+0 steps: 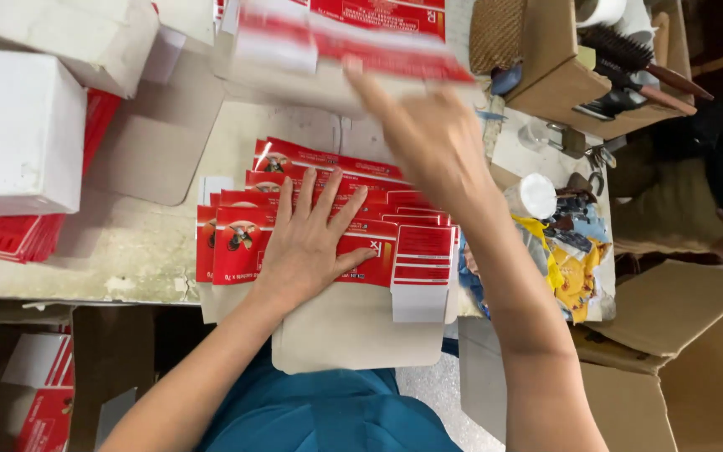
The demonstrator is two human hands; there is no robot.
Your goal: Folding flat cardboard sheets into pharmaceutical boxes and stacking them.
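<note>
Teal clothing (328, 418) was seen lowest in view. Just beyond it, the left hand (307, 243) was pressed flat, fingers spread, on a fanned stack of red flat cartons (378, 209). Farther out, a blurred red-and-white carton (336, 42) was grasped by the raised right hand (428, 138), above the stack.

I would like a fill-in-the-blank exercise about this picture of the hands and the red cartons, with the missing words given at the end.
1. The left hand lies flat, palm down, on a fanned stack of flat ____ and white cartons.
2. The right hand is raised and holds a blurred carton ____ the stack.
3. A white box stands at the ____ edge of the table.
4. A hairbrush lies in a ____ box at the upper right.

Missing words: red; above; left; cardboard
</note>
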